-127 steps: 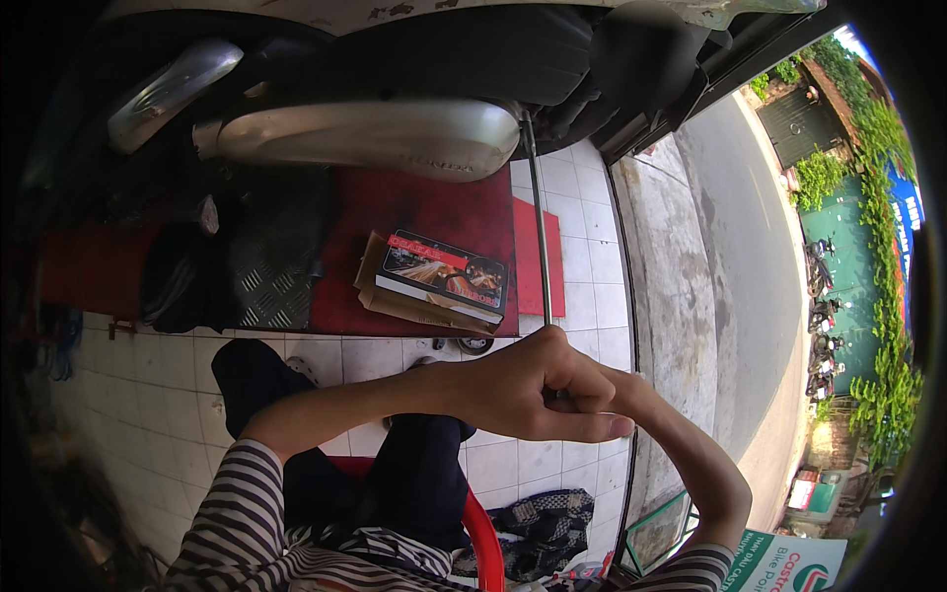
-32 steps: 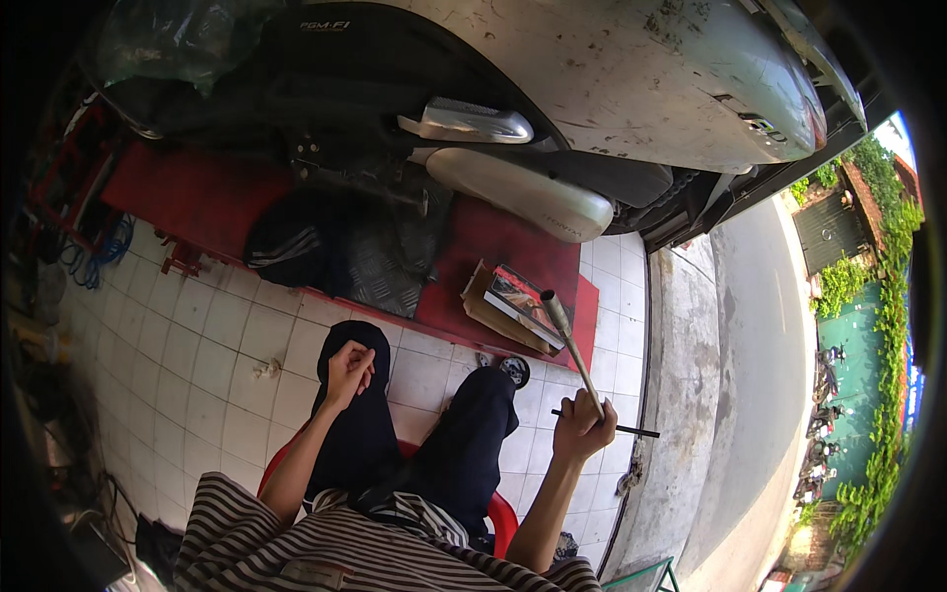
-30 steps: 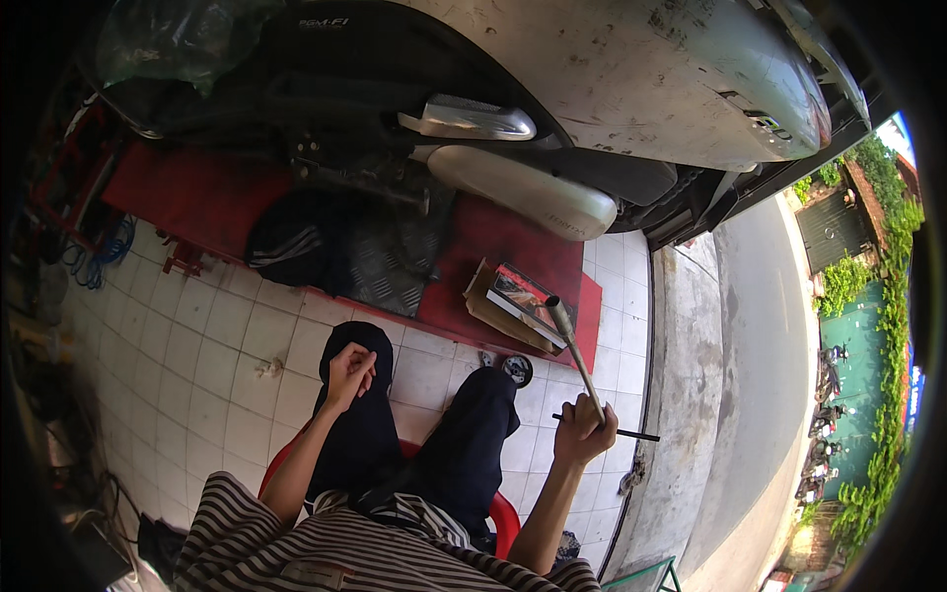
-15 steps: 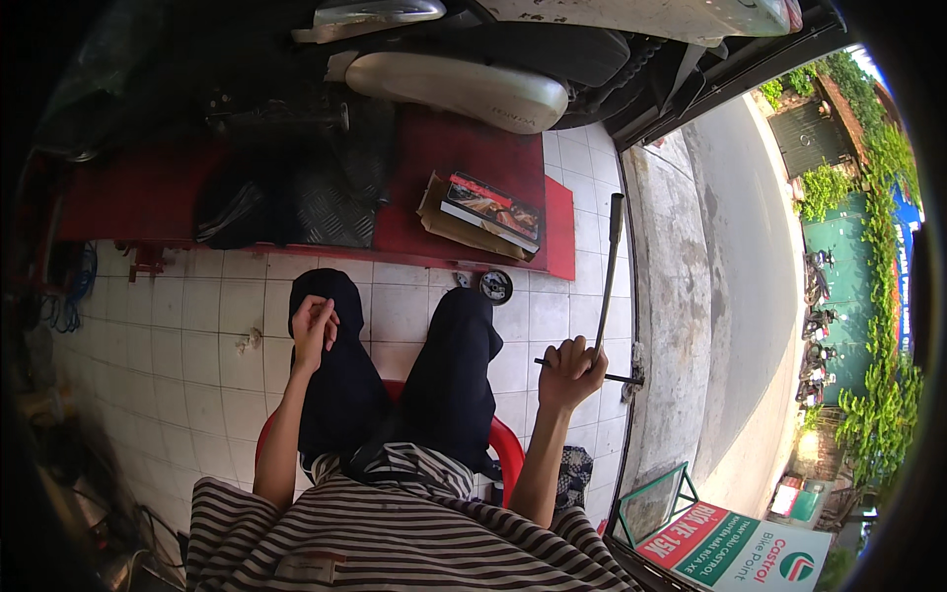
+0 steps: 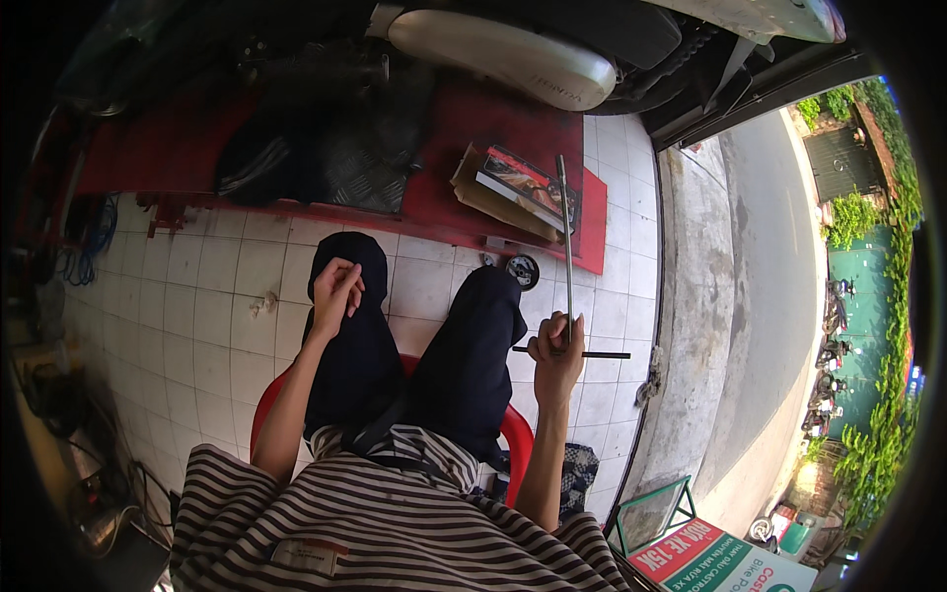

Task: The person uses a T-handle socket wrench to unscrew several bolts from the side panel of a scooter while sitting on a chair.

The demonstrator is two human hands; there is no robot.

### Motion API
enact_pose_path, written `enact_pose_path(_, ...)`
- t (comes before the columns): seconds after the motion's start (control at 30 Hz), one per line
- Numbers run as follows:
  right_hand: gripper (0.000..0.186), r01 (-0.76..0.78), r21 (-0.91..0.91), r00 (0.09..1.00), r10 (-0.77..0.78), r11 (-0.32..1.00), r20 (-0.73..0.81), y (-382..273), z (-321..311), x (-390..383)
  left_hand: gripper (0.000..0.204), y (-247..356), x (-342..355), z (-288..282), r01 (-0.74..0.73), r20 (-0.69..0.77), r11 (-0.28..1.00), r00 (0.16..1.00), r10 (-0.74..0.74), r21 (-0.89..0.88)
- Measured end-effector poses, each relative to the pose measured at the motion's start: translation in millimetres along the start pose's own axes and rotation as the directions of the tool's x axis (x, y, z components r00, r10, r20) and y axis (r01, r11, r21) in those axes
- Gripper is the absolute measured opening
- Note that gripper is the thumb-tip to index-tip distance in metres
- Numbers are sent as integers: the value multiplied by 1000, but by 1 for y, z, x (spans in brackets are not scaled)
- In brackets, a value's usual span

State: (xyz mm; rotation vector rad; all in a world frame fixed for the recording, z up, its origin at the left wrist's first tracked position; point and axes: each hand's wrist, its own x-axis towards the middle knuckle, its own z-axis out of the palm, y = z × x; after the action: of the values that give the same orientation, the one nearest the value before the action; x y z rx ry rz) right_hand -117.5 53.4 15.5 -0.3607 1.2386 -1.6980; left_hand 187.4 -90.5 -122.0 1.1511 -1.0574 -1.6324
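Note:
My left hand (image 5: 338,288) is over my left knee (image 5: 345,247), its fingers curled together; whatever they may hold is hidden. My right hand (image 5: 557,350), beside my right knee (image 5: 483,296), grips a T-shaped tool with a long steel shaft (image 5: 567,247) pointing away from me and a dark crossbar (image 5: 612,354). Above is the underside of a scooter with a silver exhaust cover (image 5: 498,54). An opened box with printed pictures (image 5: 523,187) lies on the red platform (image 5: 454,123).
A small round metal part (image 5: 522,271) sits on the tiled floor (image 5: 217,365). I sit on a red plastic seat (image 5: 518,444). Blue hose (image 5: 84,252) is at the left. A street (image 5: 764,296) with parked motorbikes and a signboard (image 5: 681,562) is at the right.
Earlier my hands were together on the tool, raised against the scooter; now they are apart and the tool is away from it. Since half a second ago my right hand has turned slightly.

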Motion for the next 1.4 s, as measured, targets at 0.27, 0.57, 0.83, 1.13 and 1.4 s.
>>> enact_pose_path(0.27, 44, 99, -199, 995, -100, 975, 3, 40, 49, 53, 17, -4, -2, 4, -59, -21, 990, 998, 62, 130)
enact_pose_path(0.57, 49, 273, -363, 962, -242, 891, 130, 59, 106, 91, 15, -3, -1, -5, -64, -58, 996, 996, 68, 59)
enact_pose_path(0.83, 49, 277, -375, 961, -255, 885, 107, 62, 116, 107, 14, -5, -2, -17, -58, -88, 998, 995, 55, -32)
enact_pose_path(1.13, 45, 332, -410, 943, -301, 849, 141, 65, 122, 108, 14, -2, -1, -13, -33, -87, 998, 996, 29, -53)
enact_pose_path(1.4, 39, 629, -741, 701, -583, 235, 410, 82, 113, 125, 14, -5, -2, -10, -41, -85, 998, 996, 38, -40)
